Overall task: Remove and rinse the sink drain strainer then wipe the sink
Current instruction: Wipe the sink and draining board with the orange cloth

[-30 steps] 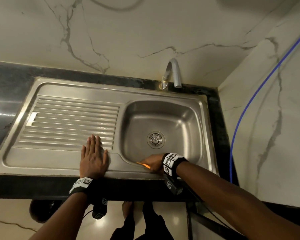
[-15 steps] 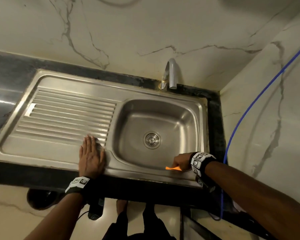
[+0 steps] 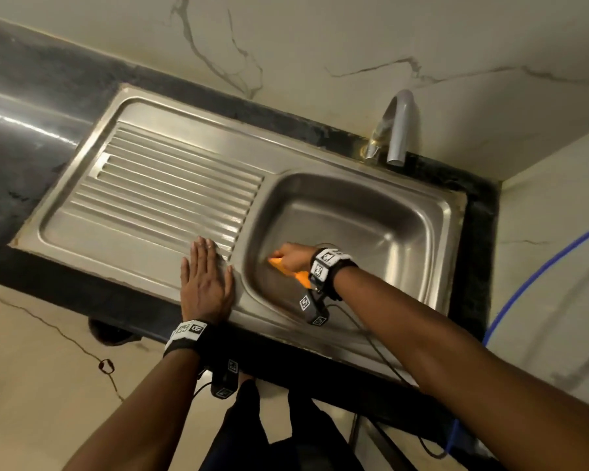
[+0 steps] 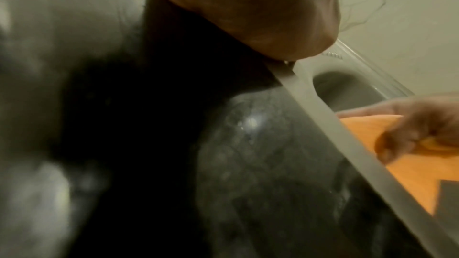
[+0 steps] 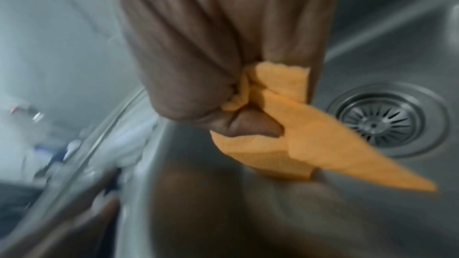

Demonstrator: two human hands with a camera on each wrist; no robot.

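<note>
Right wrist: strainer (image 5: 387, 120) beside cloth-gripping right hand (image 5: 223, 62).

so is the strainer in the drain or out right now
In. The right wrist view shows the strainer seated in the drain of the sink, beside the orange cloth that the right hand grips.

We stand in a home kitchen: a steel sink (image 3: 371, 219) with ribbed drainboard (image 3: 170, 188) is set in a dark stone counter (image 3: 24, 154), a curved tap (image 3: 397, 127) behind it, marble-look wall tiles (image 3: 320, 39) above.
</note>
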